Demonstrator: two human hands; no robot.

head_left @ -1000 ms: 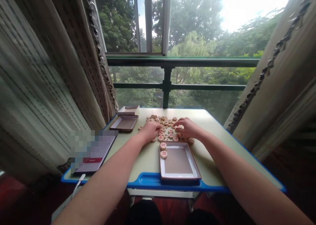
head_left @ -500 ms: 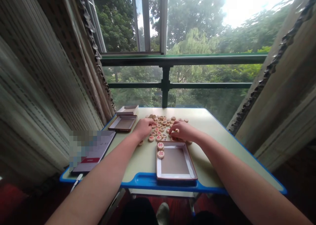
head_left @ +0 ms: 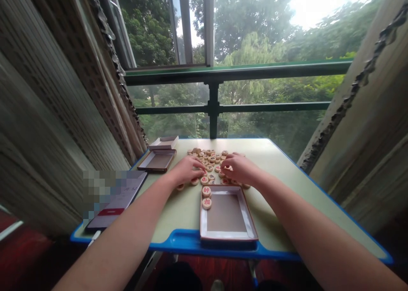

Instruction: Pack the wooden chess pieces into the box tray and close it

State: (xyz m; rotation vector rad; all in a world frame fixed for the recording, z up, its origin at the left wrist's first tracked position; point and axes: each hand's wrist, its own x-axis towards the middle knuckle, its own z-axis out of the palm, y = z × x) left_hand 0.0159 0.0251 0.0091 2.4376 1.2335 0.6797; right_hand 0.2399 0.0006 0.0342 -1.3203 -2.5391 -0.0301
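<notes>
Beyond the brown-and-white rectangular cardboard tray lay round pale wooden discs, left hand and right hand over them (fingers bent, grasp indeterminable).

Striped curtains flank a bright window above reddish flooring

Red characters read 帥 on the upper wooden disc and 相 on the lower disc, while the tablet's digits are blurred.
</notes>
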